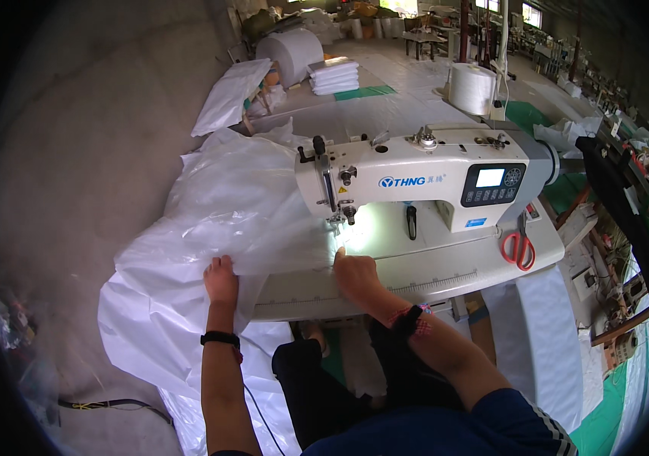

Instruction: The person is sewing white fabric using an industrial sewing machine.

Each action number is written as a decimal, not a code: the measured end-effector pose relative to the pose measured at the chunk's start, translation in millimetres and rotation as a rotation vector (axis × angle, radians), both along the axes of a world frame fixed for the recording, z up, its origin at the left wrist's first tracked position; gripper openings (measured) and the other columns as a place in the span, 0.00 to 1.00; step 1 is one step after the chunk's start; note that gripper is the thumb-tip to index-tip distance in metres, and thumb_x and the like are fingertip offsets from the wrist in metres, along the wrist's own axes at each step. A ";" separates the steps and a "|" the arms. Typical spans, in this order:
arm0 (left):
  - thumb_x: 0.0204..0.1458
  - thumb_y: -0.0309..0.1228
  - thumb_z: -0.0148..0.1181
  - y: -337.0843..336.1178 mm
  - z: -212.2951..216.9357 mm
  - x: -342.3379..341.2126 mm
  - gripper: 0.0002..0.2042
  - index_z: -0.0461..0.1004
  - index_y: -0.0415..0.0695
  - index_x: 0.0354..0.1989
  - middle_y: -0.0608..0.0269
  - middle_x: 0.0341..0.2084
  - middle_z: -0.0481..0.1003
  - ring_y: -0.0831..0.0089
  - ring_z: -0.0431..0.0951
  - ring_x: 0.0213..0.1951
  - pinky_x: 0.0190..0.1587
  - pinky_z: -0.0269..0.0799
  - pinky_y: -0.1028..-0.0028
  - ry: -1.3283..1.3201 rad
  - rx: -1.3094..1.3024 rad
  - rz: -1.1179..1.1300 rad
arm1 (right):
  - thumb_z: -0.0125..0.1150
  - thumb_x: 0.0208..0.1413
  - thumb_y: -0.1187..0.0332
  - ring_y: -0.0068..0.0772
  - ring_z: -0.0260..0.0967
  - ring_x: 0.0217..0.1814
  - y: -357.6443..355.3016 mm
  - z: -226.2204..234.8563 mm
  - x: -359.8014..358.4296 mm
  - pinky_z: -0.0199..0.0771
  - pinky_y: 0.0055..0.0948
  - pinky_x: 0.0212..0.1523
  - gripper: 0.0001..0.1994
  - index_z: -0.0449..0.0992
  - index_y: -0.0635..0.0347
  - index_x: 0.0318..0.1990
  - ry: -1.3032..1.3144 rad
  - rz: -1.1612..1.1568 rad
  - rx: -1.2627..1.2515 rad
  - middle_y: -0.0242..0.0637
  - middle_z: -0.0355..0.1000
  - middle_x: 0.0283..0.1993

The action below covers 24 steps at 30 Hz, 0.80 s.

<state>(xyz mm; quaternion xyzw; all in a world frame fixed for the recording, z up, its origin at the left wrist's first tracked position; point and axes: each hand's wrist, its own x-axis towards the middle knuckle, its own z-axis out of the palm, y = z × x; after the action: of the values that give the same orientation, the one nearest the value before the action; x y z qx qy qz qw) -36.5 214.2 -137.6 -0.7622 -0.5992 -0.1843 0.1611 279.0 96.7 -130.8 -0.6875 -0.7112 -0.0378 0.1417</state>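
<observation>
A large sheet of translucent white plastic spreads over the left end of the sewing machine table and hangs down toward the floor. Its near edge is gripped by my left hand, fingers curled over it. My right hand is closed at the sheet's right-hand edge, just in front of the presser foot; fingertips seem to pinch the plastic there, in the glare of the lamp. Above it stands the white sewing machine, its small screen lit. The needle point is too small to make out.
On the machine bed are red-handled scissors at the right and a small black tool under the arm. A thread cone stands behind the machine. Farther back are a big white roll and stacked white sheets.
</observation>
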 end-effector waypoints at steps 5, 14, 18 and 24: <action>0.52 0.26 0.53 33.8 -2.7 11.3 0.07 0.71 0.47 0.39 0.55 0.38 0.74 0.53 0.78 0.40 0.44 0.71 0.55 0.071 -0.086 0.118 | 0.50 0.55 0.71 0.38 0.79 0.28 9.2 2.1 3.4 0.75 0.37 0.27 0.22 0.68 0.72 0.58 0.018 -0.001 -0.063 0.39 0.78 0.27; 0.55 0.27 0.51 46.1 28.8 32.2 0.09 0.72 0.46 0.44 0.52 0.45 0.73 0.53 0.79 0.43 0.47 0.74 0.57 -0.017 -0.265 0.266 | 0.46 0.59 0.69 0.41 0.78 0.28 4.2 6.0 -0.8 0.76 0.38 0.28 0.14 0.73 0.62 0.48 0.271 0.025 0.023 0.44 0.77 0.26; 0.55 0.27 0.53 -7.3 52.6 25.7 0.08 0.74 0.45 0.41 0.53 0.45 0.73 0.55 0.73 0.52 0.55 0.67 0.51 0.045 -0.135 0.191 | 0.48 0.61 0.63 0.41 0.77 0.27 -35.4 5.1 -14.4 0.76 0.41 0.29 0.12 0.71 0.59 0.45 0.950 0.255 -0.376 0.46 0.77 0.28; 0.52 0.28 0.51 -134.7 34.7 51.5 0.09 0.72 0.46 0.41 0.61 0.24 0.74 0.60 0.77 0.24 0.26 0.71 0.60 0.140 0.015 -0.333 | 0.44 0.67 0.52 0.36 0.77 0.41 -94.4 6.1 -67.4 0.76 0.37 0.43 0.19 0.72 0.59 0.47 1.837 0.302 -1.109 0.40 0.77 0.38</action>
<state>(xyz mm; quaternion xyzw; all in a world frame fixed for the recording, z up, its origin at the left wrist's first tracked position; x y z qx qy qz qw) 14.9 79.5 -102.9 -0.8608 -0.4504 -0.1593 0.1754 211.5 2.3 -124.6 -0.3267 -0.3287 0.8363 0.2929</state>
